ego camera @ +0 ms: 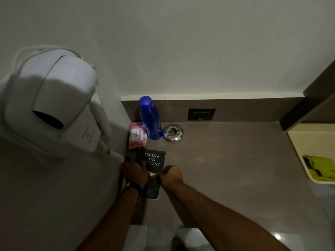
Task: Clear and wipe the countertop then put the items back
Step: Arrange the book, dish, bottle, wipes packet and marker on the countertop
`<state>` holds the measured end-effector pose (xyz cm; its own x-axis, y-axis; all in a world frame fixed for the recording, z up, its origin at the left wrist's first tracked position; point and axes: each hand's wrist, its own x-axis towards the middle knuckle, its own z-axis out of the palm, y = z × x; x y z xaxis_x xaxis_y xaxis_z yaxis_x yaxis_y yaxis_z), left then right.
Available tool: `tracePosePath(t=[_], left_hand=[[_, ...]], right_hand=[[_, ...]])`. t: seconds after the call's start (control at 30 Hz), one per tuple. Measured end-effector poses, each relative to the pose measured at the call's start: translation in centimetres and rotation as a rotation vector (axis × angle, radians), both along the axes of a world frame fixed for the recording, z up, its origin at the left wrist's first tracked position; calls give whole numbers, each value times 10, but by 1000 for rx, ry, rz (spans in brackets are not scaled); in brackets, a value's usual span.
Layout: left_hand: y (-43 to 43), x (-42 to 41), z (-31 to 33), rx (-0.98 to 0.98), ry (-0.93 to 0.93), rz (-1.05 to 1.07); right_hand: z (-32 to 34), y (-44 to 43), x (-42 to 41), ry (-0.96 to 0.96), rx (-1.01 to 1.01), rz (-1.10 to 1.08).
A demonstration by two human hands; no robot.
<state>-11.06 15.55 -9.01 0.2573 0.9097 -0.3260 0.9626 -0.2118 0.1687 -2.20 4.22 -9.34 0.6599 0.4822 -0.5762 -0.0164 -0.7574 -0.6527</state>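
A black book [152, 160] with white title lettering lies on the brown countertop [226, 160] near its left end. My left hand [135, 172] rests on the book's left edge, with a small blue object at its fingertips. My right hand [170, 175] is fisted at the book's right edge, apparently gripping the cover. Behind the book lies a pink wipes packet [137, 135], then an upright blue bottle [150, 118] and a round metal ashtray [173, 133].
A white wall-mounted hair dryer [59, 104] sticks out on the left wall above the counter. A dark socket plate [201, 114] sits in the backsplash. At the right, a cream tray [297, 144] holds a green cloth [320, 167].
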Motion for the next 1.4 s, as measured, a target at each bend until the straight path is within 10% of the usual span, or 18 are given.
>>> tracePosePath(t=[0.23,0.67,1.4], left_hand=[[-61,49,11,-243,-322,-6],[-54,46,-8,-35,18,84],[-140,117,-11,-345,-421,138]], right_hand=[[17,-47,40,-36,21,-175],[2,-58,51,23,-46,39],[3,-157,142,-149,-199,-27]])
